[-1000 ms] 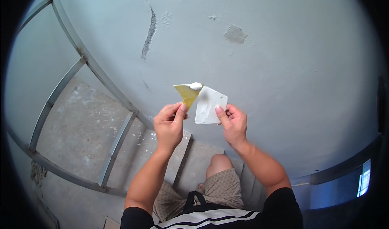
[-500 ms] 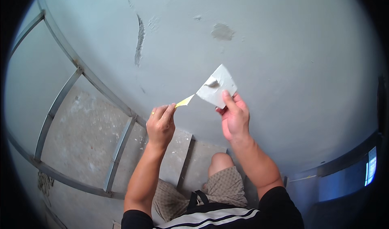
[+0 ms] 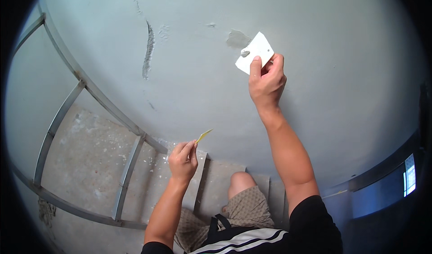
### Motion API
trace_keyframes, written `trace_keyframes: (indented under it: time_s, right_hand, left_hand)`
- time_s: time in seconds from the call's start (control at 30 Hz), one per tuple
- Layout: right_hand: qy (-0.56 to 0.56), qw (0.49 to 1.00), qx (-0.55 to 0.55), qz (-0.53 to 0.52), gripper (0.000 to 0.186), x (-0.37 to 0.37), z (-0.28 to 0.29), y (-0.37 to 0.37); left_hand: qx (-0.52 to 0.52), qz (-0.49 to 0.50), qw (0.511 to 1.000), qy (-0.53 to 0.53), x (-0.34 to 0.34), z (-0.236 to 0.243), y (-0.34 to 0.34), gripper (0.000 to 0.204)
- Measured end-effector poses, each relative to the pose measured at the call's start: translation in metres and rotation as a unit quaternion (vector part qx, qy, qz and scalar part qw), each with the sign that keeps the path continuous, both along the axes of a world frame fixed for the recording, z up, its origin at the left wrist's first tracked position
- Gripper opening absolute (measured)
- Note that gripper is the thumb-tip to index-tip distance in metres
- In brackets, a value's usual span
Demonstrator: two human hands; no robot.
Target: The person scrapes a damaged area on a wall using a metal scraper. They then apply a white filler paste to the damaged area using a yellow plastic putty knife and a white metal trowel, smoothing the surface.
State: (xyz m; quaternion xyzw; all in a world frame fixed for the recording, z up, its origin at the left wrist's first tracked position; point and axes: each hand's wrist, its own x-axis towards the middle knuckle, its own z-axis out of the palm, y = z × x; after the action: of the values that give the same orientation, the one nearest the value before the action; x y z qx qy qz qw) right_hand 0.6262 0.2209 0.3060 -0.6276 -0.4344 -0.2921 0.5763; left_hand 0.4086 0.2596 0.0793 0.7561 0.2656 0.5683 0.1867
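My right hand (image 3: 267, 85) is raised to the pale grey wall (image 3: 337, 96), gripping a square white plastic scraper (image 3: 263, 47) that carries a lump of white putty (image 3: 245, 52). The scraper partly covers a rough, darker patch (image 3: 235, 39); whether it touches the wall, I cannot tell. Left of that runs a long vertical crack (image 3: 148, 49) with crumbly edges. Lower down, my left hand (image 3: 182, 161) pinches a thin yellow scraper (image 3: 203, 134), seen nearly edge-on and held away from the damaged spots.
A metal rail frame (image 3: 128, 175) curves along the left, with a stained concrete floor (image 3: 90, 155) beyond it and a hanging rope (image 3: 47, 211) at lower left. Concrete steps (image 3: 215, 182) lie below my arms. A bright window (image 3: 408, 175) shows at lower right.
My right hand has risen with the white scraper, reaching the wall patch. My left hand has dropped away with the yellow scraper; the putty lump seen on it earlier now sits on the white one.
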Motion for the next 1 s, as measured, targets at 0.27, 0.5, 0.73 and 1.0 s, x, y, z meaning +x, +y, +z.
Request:
trace_keyframes:
  time_s: [0.27,0.5,0.73,1.0]
  right_hand:
    - [0.269,0.943,0.001,0.196,0.035,-0.032,-0.008,-0.007]
    - [0.235,0.936,0.006,0.262,0.040,-0.023,-0.022,-0.004]
    - [0.211,0.946,-0.006,0.245,0.041,-0.018,0.004,0.002]
    - [0.282,0.953,0.020,0.105,0.046,-0.015,0.017,0.023]
  left_hand:
    - [-0.047,-0.012,0.998,-0.025,-0.015,-0.010,-0.001,0.009]
    - [-0.061,-0.014,0.998,-0.030,-0.020,-0.011,-0.005,0.010]
    - [-0.072,-0.006,0.997,-0.026,-0.026,-0.020,-0.006,0.010]
    - [-0.081,-0.011,0.996,-0.034,-0.026,-0.022,-0.010,0.009]
